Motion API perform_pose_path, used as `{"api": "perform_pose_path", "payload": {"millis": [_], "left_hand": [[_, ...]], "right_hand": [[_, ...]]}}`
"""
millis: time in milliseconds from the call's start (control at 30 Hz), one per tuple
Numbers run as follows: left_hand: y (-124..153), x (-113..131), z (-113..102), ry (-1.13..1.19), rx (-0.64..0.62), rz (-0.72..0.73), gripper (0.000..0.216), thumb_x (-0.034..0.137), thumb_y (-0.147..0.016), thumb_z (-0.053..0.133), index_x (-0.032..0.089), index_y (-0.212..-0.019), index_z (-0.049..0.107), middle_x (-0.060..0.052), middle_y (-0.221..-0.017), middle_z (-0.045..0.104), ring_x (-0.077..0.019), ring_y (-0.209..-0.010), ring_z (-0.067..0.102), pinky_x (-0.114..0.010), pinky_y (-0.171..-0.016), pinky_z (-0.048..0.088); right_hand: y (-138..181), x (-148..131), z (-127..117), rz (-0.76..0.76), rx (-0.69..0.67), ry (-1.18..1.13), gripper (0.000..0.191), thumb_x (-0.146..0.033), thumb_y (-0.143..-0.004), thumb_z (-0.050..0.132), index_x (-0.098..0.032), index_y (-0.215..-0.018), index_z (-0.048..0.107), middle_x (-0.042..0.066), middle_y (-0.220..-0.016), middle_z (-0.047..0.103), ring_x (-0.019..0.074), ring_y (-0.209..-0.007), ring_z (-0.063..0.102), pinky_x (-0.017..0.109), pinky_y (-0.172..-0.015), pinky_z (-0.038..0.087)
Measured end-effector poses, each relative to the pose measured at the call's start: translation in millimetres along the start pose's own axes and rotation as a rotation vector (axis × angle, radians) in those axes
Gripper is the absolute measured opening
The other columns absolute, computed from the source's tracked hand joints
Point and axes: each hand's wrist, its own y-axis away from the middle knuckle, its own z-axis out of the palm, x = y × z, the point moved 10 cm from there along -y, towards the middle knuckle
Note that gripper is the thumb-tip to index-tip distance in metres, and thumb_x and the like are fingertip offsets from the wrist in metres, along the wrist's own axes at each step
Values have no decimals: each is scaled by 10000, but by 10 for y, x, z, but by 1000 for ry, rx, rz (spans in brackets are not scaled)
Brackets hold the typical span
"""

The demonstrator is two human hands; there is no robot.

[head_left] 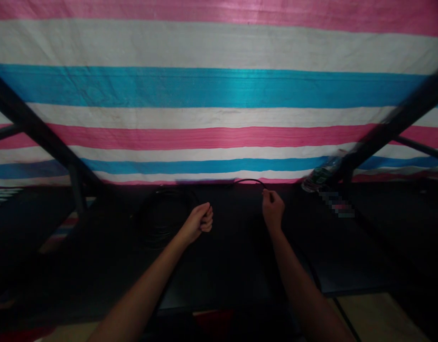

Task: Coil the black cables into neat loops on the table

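A dark bench (233, 266) stands against a sheet (219, 88) striped pink, white and blue, between two slanting black posts (400, 118). The room is dim. A bottle (316, 178) leans by the right-hand post. The right grip (273, 209) pinches a thin cable (250, 179) that arches at the bench's far edge. The left grip (199, 221) is clenched near a dark coil (158, 232) on the bench; I cannot tell whether it holds anything.

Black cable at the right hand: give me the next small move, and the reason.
I'd probably bring the curled left hand across to the arc of black cable. The right hand alone appears to pinch it, while the left sits apart from that arc, nearer the dark coil; whether it holds anything is unclear.
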Motion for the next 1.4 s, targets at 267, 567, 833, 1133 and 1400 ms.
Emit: {"api": "perform_pose_path", "payload": {"millis": [267, 567, 833, 1133, 1400], "left_hand": [[123, 447, 55, -420, 131, 488, 328, 447, -933, 418, 186, -744, 477, -39, -802, 544, -168, -784, 506, -292, -765, 403], [291, 294, 536, -1091, -2, 579, 256, 310, -929, 456, 193, -961, 682, -120, -1049, 577, -240, -1007, 499, -348, -886, 395], [213, 58, 543, -1146, -141, 414, 289, 304, -943, 472, 228, -1072, 719, -76, -818, 682, -204, -739, 603, -296, -743, 420], [91, -193, 436, -463, -227, 176, 718, 625, -936, 226, 104, -856, 714, -158, -797, 711, -224, -712, 670, -309, -627, 488], [-74, -358, 127, -255, -19, 39, 581, 414, -687, 798, 154, -1130, 527, -67, -839, 688, -171, -623, 665, -237, -498, 488]], "right_hand": [[753, -497, 927, 143, -735, -723, 288, -394, -854, 591, -201, -1065, 625, -10, -756, 592, 96, -492, 480, 234, -456, 368], [954, -484, 1042, 319, -898, -885, 264, -446, -871, 599, -248, -1024, 514, -19, -734, 656, 138, -502, 600, 259, -461, 491], [840, -448, 986, 274, -810, -768, 292, -493, -861, 597, -227, -970, 546, -1, -725, 659, 154, -544, 623, 258, -467, 486], [462, -568, 502, -184, -417, -221, 310, -402, -920, 515, -191, -1083, 673, -4, -629, 552, 147, -533, 498, 272, -495, 401], [717, -1495, 405, -358, -830, -354, 341, -241, -921, 497, -242, -1225, 651, 58, -966, 620, 160, -798, 609, 280, -683, 494]]}}
